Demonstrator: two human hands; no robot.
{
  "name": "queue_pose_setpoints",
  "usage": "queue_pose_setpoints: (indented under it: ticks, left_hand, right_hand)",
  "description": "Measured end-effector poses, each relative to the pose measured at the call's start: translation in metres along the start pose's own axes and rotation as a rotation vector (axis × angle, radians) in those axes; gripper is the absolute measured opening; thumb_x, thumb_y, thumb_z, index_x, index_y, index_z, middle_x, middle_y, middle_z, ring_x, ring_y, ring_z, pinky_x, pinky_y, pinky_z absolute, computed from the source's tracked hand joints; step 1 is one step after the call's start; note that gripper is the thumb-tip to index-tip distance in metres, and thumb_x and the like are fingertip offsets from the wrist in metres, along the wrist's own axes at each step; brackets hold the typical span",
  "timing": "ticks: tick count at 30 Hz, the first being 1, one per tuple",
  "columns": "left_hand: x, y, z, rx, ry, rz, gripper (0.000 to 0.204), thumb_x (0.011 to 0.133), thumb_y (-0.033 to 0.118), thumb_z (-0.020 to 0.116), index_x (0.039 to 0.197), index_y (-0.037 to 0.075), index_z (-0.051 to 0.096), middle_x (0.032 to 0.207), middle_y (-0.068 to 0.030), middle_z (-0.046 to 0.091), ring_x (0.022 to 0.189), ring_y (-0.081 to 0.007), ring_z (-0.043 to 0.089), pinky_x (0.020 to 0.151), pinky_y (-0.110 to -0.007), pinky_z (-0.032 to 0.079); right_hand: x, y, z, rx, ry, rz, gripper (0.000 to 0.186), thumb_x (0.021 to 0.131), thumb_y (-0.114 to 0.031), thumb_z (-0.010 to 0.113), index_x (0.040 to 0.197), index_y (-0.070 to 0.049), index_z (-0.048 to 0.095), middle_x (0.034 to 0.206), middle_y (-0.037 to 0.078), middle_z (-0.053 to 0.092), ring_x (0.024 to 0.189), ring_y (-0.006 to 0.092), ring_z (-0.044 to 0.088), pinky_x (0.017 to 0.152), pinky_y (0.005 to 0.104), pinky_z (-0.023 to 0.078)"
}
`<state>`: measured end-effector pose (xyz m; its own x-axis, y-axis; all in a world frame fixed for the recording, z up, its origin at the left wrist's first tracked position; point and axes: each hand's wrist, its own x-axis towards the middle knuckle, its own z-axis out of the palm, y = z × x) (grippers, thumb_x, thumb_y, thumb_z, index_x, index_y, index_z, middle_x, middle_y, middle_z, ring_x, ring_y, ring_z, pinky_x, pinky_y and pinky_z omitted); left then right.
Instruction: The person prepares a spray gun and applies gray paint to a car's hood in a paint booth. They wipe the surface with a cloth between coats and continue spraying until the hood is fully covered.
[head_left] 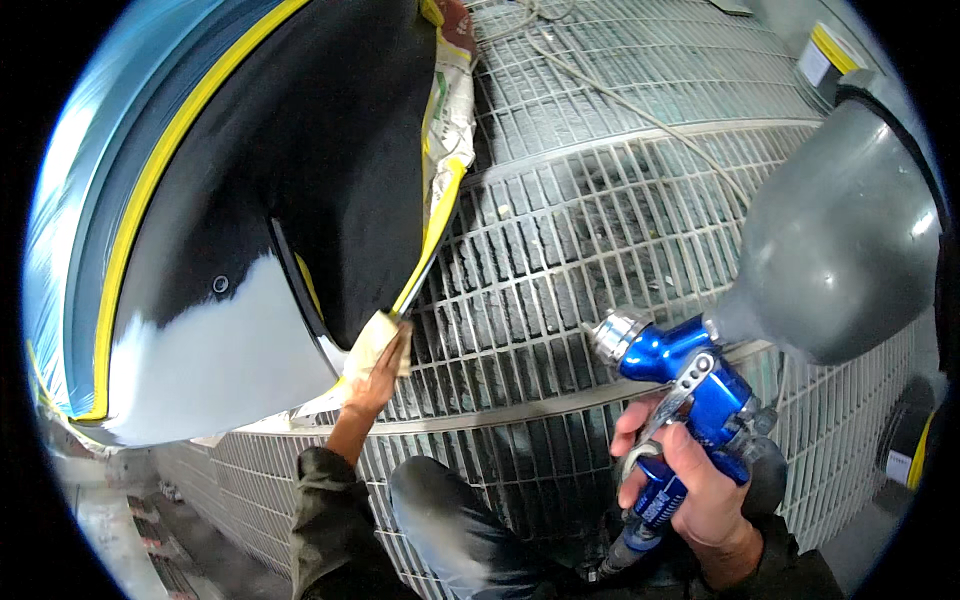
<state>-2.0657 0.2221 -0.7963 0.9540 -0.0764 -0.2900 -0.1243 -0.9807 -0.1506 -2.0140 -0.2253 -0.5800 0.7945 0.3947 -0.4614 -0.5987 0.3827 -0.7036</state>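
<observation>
1. The left hand [372,388] is closed on a pale yellow cloth [378,340]. It presses the cloth to the near right corner of a big panel [245,205].
2. The right hand [695,485] grips the handle of a blue spray gun [712,405]. Its fingers are by the silver trigger [688,380].
3. The gun's silver nozzle [618,336] is ahead and a bit left of the right hand. It points left.
4. Right of the left hand, there is open room over the metal grate [540,270], all the way to the nozzle.
5. The panel blocks the room ahead and left of the left hand. Its near part is gray, its far part is black, and it has 1 small round hole [221,285].
6. Paper [448,135] and yellow tape run along the panel's right edge, ahead of the left hand. A blue sheet [88,200] covers past the far left edge.
7. A knee [435,495] takes up room between the 2 hands, close to the body.
8. The big gray cup [838,230] on the gun fills the space ahead and right of the right hand.
9. Far ahead of the right hand, a thin cord [645,114] lies on the grate, and a can [830,62] sits past the cup.
</observation>
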Motion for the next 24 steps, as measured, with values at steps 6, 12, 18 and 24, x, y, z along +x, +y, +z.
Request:
queue_pose_setpoints:
  ticks: [6, 12, 18, 24]
  left_hand:
    - [0.165, 0.062, -0.032, 0.416, 0.282, 0.05, 0.05, 0.091, 0.018, 0.048, 0.14, 0.006, 0.05, 0.156, -0.0109, 0.032, 0.145, -0.0281, 0.027, 0.12, -0.04, 0.021]
    - [0.19, 0.063, -0.035, 0.393, 0.38, -0.061, 0.051, 0.092, 0.019, 0.044, 0.141, 0.007, 0.048, 0.159, -0.0053, 0.026, 0.148, -0.0235, 0.02, 0.12, -0.039, 0.019]
    - [0.059, 0.039, 0.029, 0.22, 0.149, -0.124, 0.063, 0.089, 0.008, 0.037, 0.152, 0.009, 0.031, 0.161, -0.0016, 0.023, 0.149, -0.0151, 0.018, 0.122, -0.031, 0.017]
    - [-0.048, 0.055, 0.024, 0.165, 0.134, -0.228, 0.034, 0.088, 0.013, 0.051, 0.117, -0.002, 0.058, 0.148, -0.0158, 0.044, 0.13, -0.0305, 0.05, 0.112, -0.045, 0.034]
  right_hand:
    - [0.037, -0.005, -0.024, -0.024, 0.145, -0.015, 0.038, 0.101, -0.029, 0.046, 0.117, 0.005, 0.051, 0.104, 0.014, 0.058, 0.091, 0.0205, 0.059, 0.05, 0.0288, 0.056]
    - [0.057, -0.001, -0.033, -0.045, 0.078, 0.039, 0.042, 0.101, -0.031, 0.044, 0.114, 0.008, 0.05, 0.103, 0.016, 0.058, 0.09, 0.0194, 0.059, 0.046, 0.028, 0.055]
    - [0.069, -0.012, -0.025, -0.072, 0.041, 0.094, 0.039, 0.1, -0.03, 0.046, 0.117, 0.005, 0.05, 0.105, 0.015, 0.058, 0.091, 0.0216, 0.059, 0.047, 0.0289, 0.055]
    - [0.07, -0.011, -0.027, -0.064, 0.031, 0.124, 0.037, 0.099, -0.028, 0.048, 0.118, 0.004, 0.05, 0.104, 0.015, 0.059, 0.09, 0.0214, 0.059, 0.049, 0.0282, 0.055]
